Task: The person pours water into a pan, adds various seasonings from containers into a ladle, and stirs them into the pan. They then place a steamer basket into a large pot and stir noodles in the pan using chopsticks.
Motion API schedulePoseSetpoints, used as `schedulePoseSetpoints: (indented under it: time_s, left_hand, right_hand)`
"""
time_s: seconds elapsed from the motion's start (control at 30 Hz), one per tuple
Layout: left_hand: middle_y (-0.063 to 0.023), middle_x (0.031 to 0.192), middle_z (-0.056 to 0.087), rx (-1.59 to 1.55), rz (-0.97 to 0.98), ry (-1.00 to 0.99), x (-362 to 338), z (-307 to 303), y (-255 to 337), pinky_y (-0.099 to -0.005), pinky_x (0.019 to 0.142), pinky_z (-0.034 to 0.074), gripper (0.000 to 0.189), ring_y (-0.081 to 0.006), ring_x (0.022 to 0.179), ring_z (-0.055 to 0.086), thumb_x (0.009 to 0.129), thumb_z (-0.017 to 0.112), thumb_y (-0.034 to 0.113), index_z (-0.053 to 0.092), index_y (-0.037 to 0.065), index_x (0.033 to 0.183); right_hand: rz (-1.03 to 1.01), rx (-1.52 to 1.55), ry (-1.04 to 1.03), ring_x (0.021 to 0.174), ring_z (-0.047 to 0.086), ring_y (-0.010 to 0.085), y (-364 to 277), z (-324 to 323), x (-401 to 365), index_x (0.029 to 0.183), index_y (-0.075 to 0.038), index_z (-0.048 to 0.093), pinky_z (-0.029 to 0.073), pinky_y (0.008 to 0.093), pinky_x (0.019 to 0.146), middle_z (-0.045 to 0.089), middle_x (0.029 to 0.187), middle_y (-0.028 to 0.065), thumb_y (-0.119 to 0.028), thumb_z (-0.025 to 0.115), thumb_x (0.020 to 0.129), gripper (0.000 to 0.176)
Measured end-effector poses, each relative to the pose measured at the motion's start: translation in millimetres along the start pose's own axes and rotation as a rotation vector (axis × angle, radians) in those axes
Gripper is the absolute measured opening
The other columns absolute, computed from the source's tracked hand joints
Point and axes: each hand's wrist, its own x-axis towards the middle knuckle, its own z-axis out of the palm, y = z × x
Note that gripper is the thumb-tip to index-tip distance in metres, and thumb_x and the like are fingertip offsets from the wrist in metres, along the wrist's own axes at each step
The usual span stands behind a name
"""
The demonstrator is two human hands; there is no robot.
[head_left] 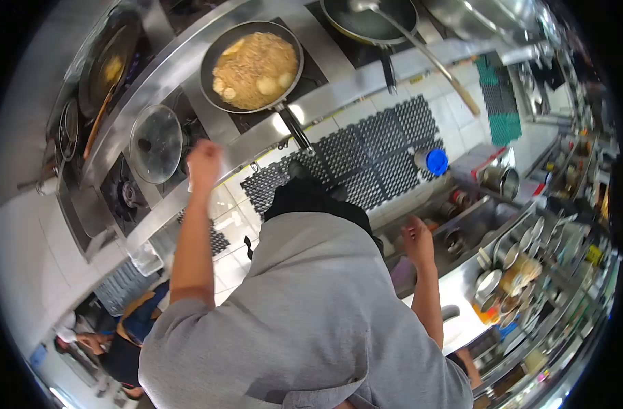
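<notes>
My left hand (204, 165) is raised beside the stove's front edge. It is smeared by motion and its fingers do not show clearly. Nearest to it is a round glass lid (156, 144) with a dark knob, lying on the stove. Farther along sits a frying pan (252, 66) full of noodle-like food in light sauce with pale round pieces, its black handle pointing toward me. Out to my right, my right hand (418, 240) hangs over the sink side with loosely bent fingers, and I see nothing in it.
A dark wok (373, 24) with a long-handled ladle (431, 58) rests at the stove's right. Black mats (352, 153) cover the tiled floor. A blue-lidded container (436, 162) stands near the sink (485, 221). Utensils crowd the right counter. Another person (124, 358) is behind left.
</notes>
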Motion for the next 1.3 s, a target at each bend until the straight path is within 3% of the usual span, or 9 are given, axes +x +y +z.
schedulePoseSetpoints:
  time_s: [0.03, 0.07, 0.23, 0.47, 0.7, 0.97, 1.07, 1.13, 1.3]
  left_hand:
    - [-0.0105, 0.088, 0.080, -0.159, 0.125, -0.265, -19.1, 57.3, -30.2, -0.0402, 0.068, 0.060, 0.024, -0.0222, 0.075, 0.077, 0.094, 0.080, 0.024, 0.081, 0.004, 0.106]
    - [-0.0103, 0.086, 0.078, -0.216, -0.286, -0.638, -39.9, 80.6, 1.8, -0.0365, 0.058, 0.059, 0.032, -0.0201, 0.063, 0.073, 0.098, 0.080, 0.030, 0.080, 0.000, 0.106]
    - [-0.0071, 0.083, 0.069, -0.774, -1.019, -0.724, -57.1, 219.5, -55.0, -0.0373, 0.069, 0.063, 0.046, -0.0212, 0.072, 0.071, 0.100, 0.079, 0.047, 0.069, 0.005, 0.115]
    - [-0.0195, 0.117, 0.072, -1.196, -0.806, -0.972, 15.0, 272.7, -110.2, -0.0524, 0.090, 0.059, 0.041, -0.0361, 0.103, 0.071, 0.113, 0.051, 0.046, 0.061, 0.010, 0.128]
    - [-0.0127, 0.120, 0.072, -1.009, -0.961, -0.510, 10.4, 274.6, -67.2, -0.0521, 0.092, 0.064, 0.052, -0.0334, 0.102, 0.072, 0.107, 0.067, 0.050, 0.059, 0.002, 0.124]
    - [-0.0215, 0.105, 0.077, -1.111, -1.009, -0.834, 25.6, 266.0, -83.0, -0.0578, 0.097, 0.058, 0.063, -0.0434, 0.100, 0.071, 0.114, 0.043, 0.056, 0.071, -0.001, 0.111]
    - [-0.0198, 0.105, 0.075, -1.456, -1.000, -1.056, 24.1, 267.0, -112.6, -0.0551, 0.083, 0.059, 0.039, -0.0409, 0.094, 0.069, 0.110, 0.054, 0.042, 0.068, 0.005, 0.106]
    - [-0.0138, 0.088, 0.066, -1.079, -0.776, -0.528, -0.7, 263.9, -89.5, -0.0528, 0.081, 0.059, 0.034, -0.0366, 0.089, 0.067, 0.112, 0.057, 0.039, 0.061, 0.009, 0.097]
    - [-0.0123, 0.132, 0.056, -1.018, -0.868, -0.316, -25.8, 272.3, -44.4, -0.0510, 0.094, 0.061, 0.045, -0.0333, 0.110, 0.062, 0.113, 0.060, 0.044, 0.050, 0.005, 0.135]
  right_hand:
    - [0.097, 0.037, 0.039, 0.092, 0.075, 0.0335, 15.6, 6.9, -7.6, 0.139, -0.001, 0.066, 0.059, 0.0420, 0.083, 0.074, 0.108, 0.0191, -0.011, 0.073, 0.098, 0.043]
    - [0.098, 0.015, 0.097, 0.094, 0.075, 0.0346, 40.2, 18.9, -17.6, 0.137, -0.001, 0.067, 0.059, 0.0437, 0.085, 0.075, 0.110, 0.0188, -0.013, 0.074, 0.098, 0.041]
    - [0.316, -0.018, 0.050, 0.102, 0.074, 0.0383, 80.4, 57.5, -81.9, 0.135, -0.003, 0.069, 0.058, 0.0472, 0.090, 0.074, 0.118, 0.0198, -0.016, 0.074, 0.098, 0.040]
    - [0.410, 0.200, 0.358, 0.093, 0.075, 0.0354, 77.2, 75.6, -200.4, 0.129, -0.003, 0.071, 0.061, 0.0432, 0.082, 0.072, 0.114, 0.0167, -0.013, 0.072, 0.101, 0.029]
    - [0.770, 0.266, 0.790, 0.089, 0.075, 0.0361, 116.8, 62.1, -253.9, 0.123, -0.004, 0.073, 0.060, 0.0451, 0.085, 0.075, 0.108, 0.0167, -0.018, 0.070, 0.101, 0.026]
    - [0.465, -0.272, 1.022, 0.133, 0.060, 0.0444, 264.3, -52.9, -152.4, 0.152, -0.002, 0.054, 0.051, 0.0490, 0.112, 0.060, 0.146, 0.0260, -0.025, 0.078, 0.097, 0.065]
    - [0.438, -0.415, 0.913, 0.144, 0.055, 0.0479, 329.5, -106.5, -96.1, 0.154, 0.004, 0.054, 0.044, 0.0541, 0.120, 0.059, 0.154, 0.0296, -0.059, 0.081, 0.093, 0.092]
    - [0.539, -0.552, 0.881, 0.143, 0.057, 0.0480, 379.6, -113.3, -66.1, 0.161, -0.004, 0.053, 0.047, 0.0539, 0.118, 0.058, 0.155, 0.0301, -0.075, 0.072, 0.093, 0.100]
    - [0.605, -0.808, 0.945, 0.132, 0.065, 0.0485, 387.1, -87.1, -61.6, 0.149, -0.005, 0.066, 0.054, 0.0498, 0.110, 0.064, 0.148, 0.0303, -0.055, 0.062, 0.108, 0.065]
